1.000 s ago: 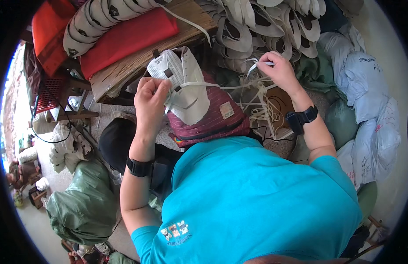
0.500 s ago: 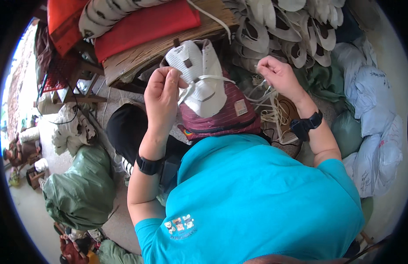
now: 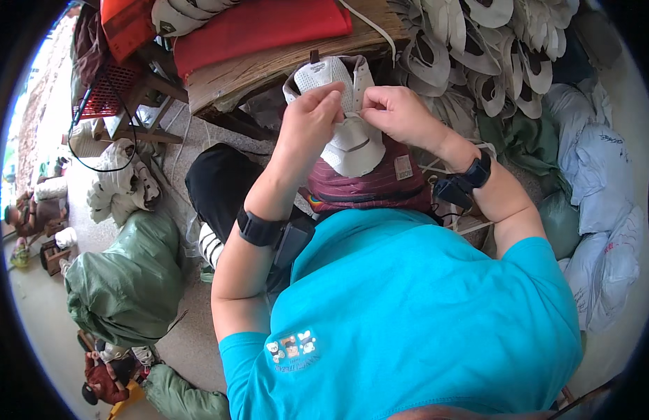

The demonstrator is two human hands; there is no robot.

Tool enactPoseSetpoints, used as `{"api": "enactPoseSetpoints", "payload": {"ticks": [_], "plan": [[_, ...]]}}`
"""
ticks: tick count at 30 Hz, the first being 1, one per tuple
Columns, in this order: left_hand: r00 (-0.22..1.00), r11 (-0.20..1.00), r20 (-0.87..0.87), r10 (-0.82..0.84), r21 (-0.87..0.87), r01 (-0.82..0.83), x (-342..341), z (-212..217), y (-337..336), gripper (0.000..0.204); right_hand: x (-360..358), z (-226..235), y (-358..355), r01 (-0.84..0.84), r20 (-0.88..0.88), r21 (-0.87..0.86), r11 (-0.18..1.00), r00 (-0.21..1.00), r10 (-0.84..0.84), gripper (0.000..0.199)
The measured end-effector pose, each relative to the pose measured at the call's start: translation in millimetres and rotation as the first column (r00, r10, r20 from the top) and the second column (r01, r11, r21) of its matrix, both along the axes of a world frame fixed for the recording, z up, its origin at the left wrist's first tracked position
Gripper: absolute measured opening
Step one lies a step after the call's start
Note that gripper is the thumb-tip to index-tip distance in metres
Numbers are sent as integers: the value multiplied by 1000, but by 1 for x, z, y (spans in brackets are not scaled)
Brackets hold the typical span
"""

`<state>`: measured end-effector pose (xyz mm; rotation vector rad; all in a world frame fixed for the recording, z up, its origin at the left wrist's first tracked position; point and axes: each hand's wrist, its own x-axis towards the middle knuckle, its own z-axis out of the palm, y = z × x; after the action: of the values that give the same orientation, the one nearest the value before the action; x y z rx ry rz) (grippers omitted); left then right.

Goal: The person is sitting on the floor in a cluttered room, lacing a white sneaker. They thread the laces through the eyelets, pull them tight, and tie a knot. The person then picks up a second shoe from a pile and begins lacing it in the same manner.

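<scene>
A white shoe upper [image 3: 354, 154] with a mesh tongue rests toe toward me on a maroon striped cloth bag [image 3: 370, 194] at my lap. My left hand [image 3: 312, 115] is over the left side of its lacing, thumb and fingertips pinched together on a white shoelace. Close to the eyelets on the other side, my right hand [image 3: 398, 117] pinches the lace too. Only a short piece of the shoelace [image 3: 351, 115] shows between the hands; my fingers cover the rest.
Ahead stands a wooden bench [image 3: 233, 80] with a folded red cloth [image 3: 268, 35] on it. Many pale shoe uppers [image 3: 471, 49] hang at the far right. White sacks [image 3: 601, 178] line the right side; a green sack [image 3: 128, 280] sits on the left floor. Other people [image 3: 104, 381] are at lower left.
My right hand has come left and in to the shoe upper, and my left hand has moved right, so the two are now close together. The view has shifted slightly.
</scene>
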<state>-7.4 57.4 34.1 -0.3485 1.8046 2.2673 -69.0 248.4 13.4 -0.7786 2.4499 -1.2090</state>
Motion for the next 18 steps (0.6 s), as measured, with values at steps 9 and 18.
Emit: {"api": "enactPoseSetpoints", "payload": {"ticks": [9,18], "plan": [[981,979,118,-153,-117,166,-4,10,-4,29,18,19,-11,23,-449,364,931,880,154,19],[911,708,-275,-307,-706,26,0,-5,1,25,-27,49,1,-362,-356,333,870,806,472,34]]}}
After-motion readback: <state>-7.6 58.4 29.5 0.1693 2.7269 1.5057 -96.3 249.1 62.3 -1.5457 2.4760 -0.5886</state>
